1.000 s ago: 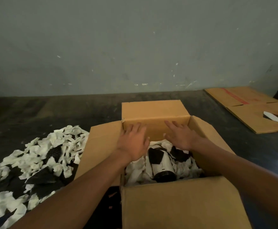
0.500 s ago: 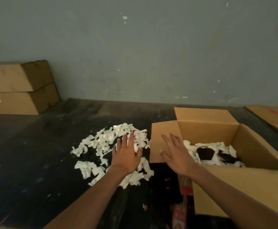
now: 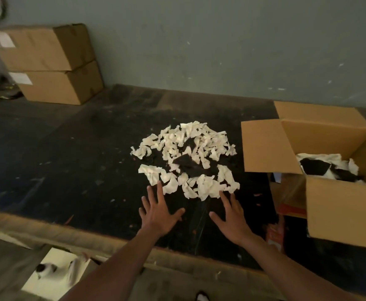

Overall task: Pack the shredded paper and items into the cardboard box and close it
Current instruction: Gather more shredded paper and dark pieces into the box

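Observation:
A heap of white and black shredded paper (image 3: 186, 159) lies on the dark table top. My left hand (image 3: 158, 210) and my right hand (image 3: 232, 216) hover side by side just in front of the heap, fingers spread and straight, holding nothing. Their fingertips reach the nearest scraps. The open cardboard box (image 3: 340, 209) stands at the right with its flaps up. White and black shreds (image 3: 327, 168) fill its inside. Any items under the shreds are hidden.
Two closed cardboard boxes (image 3: 54, 64) are stacked at the far left against the grey wall. The table's front edge (image 3: 90, 235) runs below my hands. An orange and red pack (image 3: 275, 233) lies beside the open box. A pale sheet (image 3: 54, 272) lies below the edge.
My hands came out of the box and swung left to the loose heap. The view turned left with them, so the box now sits at the right.

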Demonstrator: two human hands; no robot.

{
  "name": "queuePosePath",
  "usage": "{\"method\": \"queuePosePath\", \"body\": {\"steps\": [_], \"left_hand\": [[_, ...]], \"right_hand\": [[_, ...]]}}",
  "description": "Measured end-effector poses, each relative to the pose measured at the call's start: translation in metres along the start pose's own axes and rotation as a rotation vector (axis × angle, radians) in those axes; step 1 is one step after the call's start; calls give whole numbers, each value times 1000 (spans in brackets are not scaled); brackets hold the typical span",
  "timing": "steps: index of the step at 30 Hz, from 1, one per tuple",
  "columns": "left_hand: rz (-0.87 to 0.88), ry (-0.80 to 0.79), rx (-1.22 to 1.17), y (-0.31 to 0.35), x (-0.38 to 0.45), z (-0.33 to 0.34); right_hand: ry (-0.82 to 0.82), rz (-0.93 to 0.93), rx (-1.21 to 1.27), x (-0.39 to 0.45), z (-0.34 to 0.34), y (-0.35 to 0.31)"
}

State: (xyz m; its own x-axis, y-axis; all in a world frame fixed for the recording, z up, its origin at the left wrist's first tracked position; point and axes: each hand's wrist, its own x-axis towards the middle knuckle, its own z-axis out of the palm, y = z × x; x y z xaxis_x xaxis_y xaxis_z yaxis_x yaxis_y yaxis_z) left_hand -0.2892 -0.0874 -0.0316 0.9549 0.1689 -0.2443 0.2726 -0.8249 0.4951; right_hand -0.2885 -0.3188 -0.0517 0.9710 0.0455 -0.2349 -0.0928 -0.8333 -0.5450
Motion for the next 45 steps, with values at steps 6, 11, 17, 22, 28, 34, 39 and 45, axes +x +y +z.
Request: {"method": "queuePosePath", "body": {"steps": [6,11,17,22,28,34,39,45], "left_hand": [[-9,-30,82,-28,53,17],[33,-63,194,-37,114,26],[85,-17,173,-20,174,24],[139,110,65,-19,207,-19],[142,198,8,-57,265,-61],[-18,124,-71,-71,316,-65],[82,2,-86,-52,337,-54],[240,84,-77,-24,331,-54]], "right_hand": [[115,109,-97,58,16,18],[135,99,-212,130,30,2],[55,-127,-310,189,47,-44],[303,-298,178,214,32,-86],[845,227,372,268,-7,-75],[543,681,194,300,-29,-13],[349,516,188,310,-7,-27],[639,212,512,280,1,-80]]}}
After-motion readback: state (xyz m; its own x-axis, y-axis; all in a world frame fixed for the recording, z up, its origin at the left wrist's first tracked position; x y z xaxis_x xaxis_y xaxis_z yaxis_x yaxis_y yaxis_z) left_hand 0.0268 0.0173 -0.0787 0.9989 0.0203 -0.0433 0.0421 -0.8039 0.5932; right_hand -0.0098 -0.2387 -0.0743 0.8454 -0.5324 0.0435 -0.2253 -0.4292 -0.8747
